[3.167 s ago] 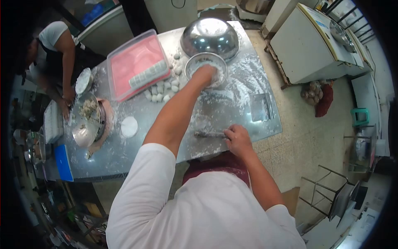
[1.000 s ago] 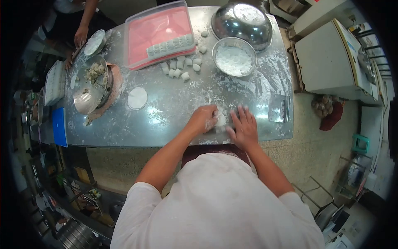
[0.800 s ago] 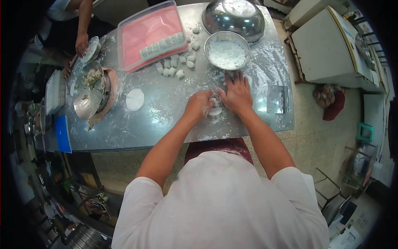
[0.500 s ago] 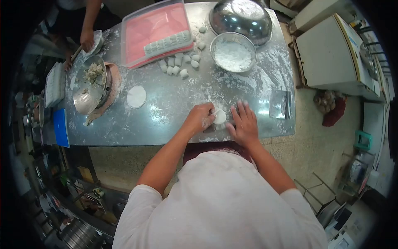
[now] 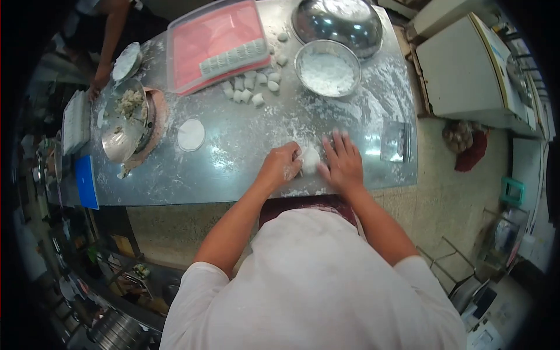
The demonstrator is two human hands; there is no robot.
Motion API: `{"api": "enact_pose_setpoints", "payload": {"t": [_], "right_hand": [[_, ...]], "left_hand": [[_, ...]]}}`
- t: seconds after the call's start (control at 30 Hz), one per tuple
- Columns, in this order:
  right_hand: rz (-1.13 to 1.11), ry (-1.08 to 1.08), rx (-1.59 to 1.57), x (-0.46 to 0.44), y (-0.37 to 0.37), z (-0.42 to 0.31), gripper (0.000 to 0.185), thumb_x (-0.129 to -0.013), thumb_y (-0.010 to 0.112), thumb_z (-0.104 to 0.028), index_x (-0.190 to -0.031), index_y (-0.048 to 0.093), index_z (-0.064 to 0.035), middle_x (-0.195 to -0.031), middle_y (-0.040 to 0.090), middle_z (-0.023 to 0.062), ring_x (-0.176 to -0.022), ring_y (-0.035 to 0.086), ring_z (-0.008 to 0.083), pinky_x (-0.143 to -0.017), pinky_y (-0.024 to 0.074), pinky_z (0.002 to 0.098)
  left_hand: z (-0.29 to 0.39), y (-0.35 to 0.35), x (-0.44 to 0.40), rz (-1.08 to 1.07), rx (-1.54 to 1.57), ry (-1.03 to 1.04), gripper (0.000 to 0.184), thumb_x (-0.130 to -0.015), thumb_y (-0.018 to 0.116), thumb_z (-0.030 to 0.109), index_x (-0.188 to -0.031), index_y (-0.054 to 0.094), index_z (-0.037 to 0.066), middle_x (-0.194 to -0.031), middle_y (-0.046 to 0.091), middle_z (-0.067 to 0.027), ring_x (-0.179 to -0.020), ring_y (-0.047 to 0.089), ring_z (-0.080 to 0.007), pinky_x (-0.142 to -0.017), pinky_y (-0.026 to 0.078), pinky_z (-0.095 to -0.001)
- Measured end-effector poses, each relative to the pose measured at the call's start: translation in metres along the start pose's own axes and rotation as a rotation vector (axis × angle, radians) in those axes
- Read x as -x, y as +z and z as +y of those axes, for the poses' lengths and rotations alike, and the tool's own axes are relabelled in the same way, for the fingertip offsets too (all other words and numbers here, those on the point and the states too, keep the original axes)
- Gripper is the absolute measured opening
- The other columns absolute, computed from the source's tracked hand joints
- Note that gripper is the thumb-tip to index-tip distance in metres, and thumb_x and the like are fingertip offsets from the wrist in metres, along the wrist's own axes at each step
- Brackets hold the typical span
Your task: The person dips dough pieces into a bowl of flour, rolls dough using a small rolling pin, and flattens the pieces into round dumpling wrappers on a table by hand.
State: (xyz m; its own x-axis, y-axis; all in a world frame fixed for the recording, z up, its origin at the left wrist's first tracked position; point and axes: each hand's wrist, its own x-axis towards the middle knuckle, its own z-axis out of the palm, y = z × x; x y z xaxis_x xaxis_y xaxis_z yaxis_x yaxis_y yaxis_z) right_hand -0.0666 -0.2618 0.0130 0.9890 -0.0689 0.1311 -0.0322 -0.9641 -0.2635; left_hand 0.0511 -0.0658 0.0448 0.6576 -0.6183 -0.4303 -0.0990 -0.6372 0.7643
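Observation:
My left hand (image 5: 282, 162) pinches the left edge of a small white dough wrapper (image 5: 311, 158) on the floured steel table, near its front edge. To the right of that dough lies my right hand (image 5: 344, 161), palm down, fingers stretched out. Whether anything sits under its palm is hidden. A finished round wrapper stack (image 5: 191, 135) rests to the left. Beyond my hands are several small dough pieces (image 5: 257, 100) and a metal bowl of white flour (image 5: 328, 71).
A pink-lined plastic tray (image 5: 217, 36) holds rows of dumplings. At left stand a metal bowl with filling (image 5: 125, 146), a white bowl (image 5: 127, 62) and a blue flat object (image 5: 86, 182). Another person's arm (image 5: 107, 53) reaches in. A large metal bowl (image 5: 368, 36) and clear bag (image 5: 396, 142) are right.
The dough between my hands looks broader and turned. My right hand has shifted slightly, fingers still stretched. The other person's hand has moved away from the white bowl.

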Motion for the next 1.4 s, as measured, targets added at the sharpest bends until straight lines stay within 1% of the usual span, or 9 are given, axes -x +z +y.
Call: {"api": "enact_pose_setpoints", "payload": {"t": [0.2, 0.3, 0.4, 0.5, 0.7, 0.9, 1.1, 1.2, 1.4], "right_hand": [[0.089, 0.134, 0.008, -0.080, 0.003, -0.002, 0.070, -0.090, 0.066, -0.048, -0.144, 0.055, -0.0046, -0.156, 0.044, 0.0236, -0.145, 0.039, 0.0425, -0.118, 0.0296, 0.0534], [0.027, 0.071, -0.070, -0.019, 0.008, -0.002, 0.070, -0.091, 0.065, -0.048, -0.144, 0.055, -0.0039, -0.156, 0.044, 0.0239, -0.145, 0.039, 0.0428, -0.118, 0.0290, 0.0530], [-0.069, 0.012, -0.042, 0.028, -0.008, -0.003, 0.070, -0.091, 0.065, -0.048, -0.144, 0.055, -0.0038, -0.156, 0.043, 0.0241, -0.145, 0.039, 0.0423, -0.119, 0.0291, 0.0528], [0.022, -0.015, 0.000, -0.024, 0.006, 0.001, 0.070, -0.091, 0.065, -0.048, -0.144, 0.055, -0.0031, -0.156, 0.044, 0.0233, -0.145, 0.039, 0.0412, -0.119, 0.0290, 0.0529], [0.137, 0.097, 0.036, -0.068, 0.010, -0.003, 0.070, -0.091, 0.064, -0.049, -0.142, 0.056, -0.0020, -0.153, 0.048, 0.0217, -0.143, 0.043, 0.0414, -0.117, 0.0304, 0.0539], [-0.001, -0.021, -0.054, 0.021, 0.001, 0.000, 0.070, -0.092, 0.063, -0.049, -0.143, 0.056, -0.0021, -0.152, 0.049, 0.0219, -0.143, 0.043, 0.0422, -0.117, 0.0309, 0.0546], [0.124, 0.110, 0.060, -0.088, 0.011, -0.003, 0.068, -0.092, 0.064, -0.049, -0.142, 0.057, -0.0030, -0.151, 0.051, 0.0205, -0.142, 0.043, 0.0420, -0.117, 0.0307, 0.0537], [0.070, 0.074, -0.008, -0.046, 0.014, -0.003, 0.068, -0.093, 0.064, -0.049, -0.143, 0.056, -0.0039, -0.152, 0.050, 0.0210, -0.143, 0.042, 0.0421, -0.118, 0.0296, 0.0534], [-0.047, -0.001, -0.073, 0.006, -0.001, -0.003, 0.066, -0.094, 0.062, -0.047, -0.144, 0.055, -0.0037, -0.154, 0.045, 0.0234, -0.144, 0.041, 0.0423, -0.119, 0.0285, 0.0542]], "left_hand": [[-0.012, 0.001, -0.036, 0.419, -0.147, 0.328, 0.027, -0.088, 0.068, 0.015, -0.111, 0.068, 0.003, -0.100, 0.070, -0.0246, -0.092, 0.069, -0.0410, -0.082, 0.054, -0.0468], [-0.009, -0.006, -0.028, 0.220, -0.331, 0.289, 0.025, -0.089, 0.067, 0.015, -0.110, 0.068, 0.002, -0.100, 0.070, -0.0251, -0.091, 0.070, -0.0398, -0.082, 0.054, -0.0466], [-0.007, -0.006, -0.011, 0.109, -0.064, 0.112, 0.024, -0.089, 0.067, 0.015, -0.109, 0.069, 0.001, -0.101, 0.069, -0.0255, -0.092, 0.069, -0.0405, -0.082, 0.053, -0.0465], [-0.004, 0.000, -0.003, 0.065, -0.031, 0.017, 0.025, -0.088, 0.067, 0.014, -0.109, 0.068, 0.001, -0.100, 0.069, -0.0252, -0.091, 0.067, -0.0418, -0.083, 0.053, -0.0464], [-0.011, -0.003, -0.039, 0.350, -0.205, 0.359, 0.024, -0.088, 0.066, 0.013, -0.108, 0.068, 0.000, -0.101, 0.070, -0.0240, -0.090, 0.067, -0.0422, -0.082, 0.053, -0.0462], [-0.008, -0.007, -0.007, 0.065, 0.035, -0.054, 0.027, -0.089, 0.068, 0.015, -0.111, 0.068, 0.001, -0.103, 0.070, -0.0233, -0.091, 0.068, -0.0398, -0.081, 0.053, -0.0434], [-0.002, -0.012, -0.028, 0.282, -0.137, 0.251, 0.029, -0.088, 0.070, 0.014, -0.114, 0.068, 0.000, -0.106, 0.070, -0.0238, -0.094, 0.069, -0.0398, -0.084, 0.054, -0.0435], [-0.010, -0.009, -0.035, 0.245, -0.274, 0.344, 0.023, -0.086, 0.067, 0.013, -0.107, 0.068, 0.002, -0.096, 0.070, -0.0240, -0.090, 0.068, -0.0417, -0.081, 0.052, -0.0478], [-0.013, -0.007, -0.004, 0.084, 0.073, -0.059, 0.027, -0.088, 0.071, 0.016, -0.112, 0.069, 0.002, -0.095, 0.071, -0.0200, -0.085, 0.068, -0.0348, -0.078, 0.053, -0.0416]]}}
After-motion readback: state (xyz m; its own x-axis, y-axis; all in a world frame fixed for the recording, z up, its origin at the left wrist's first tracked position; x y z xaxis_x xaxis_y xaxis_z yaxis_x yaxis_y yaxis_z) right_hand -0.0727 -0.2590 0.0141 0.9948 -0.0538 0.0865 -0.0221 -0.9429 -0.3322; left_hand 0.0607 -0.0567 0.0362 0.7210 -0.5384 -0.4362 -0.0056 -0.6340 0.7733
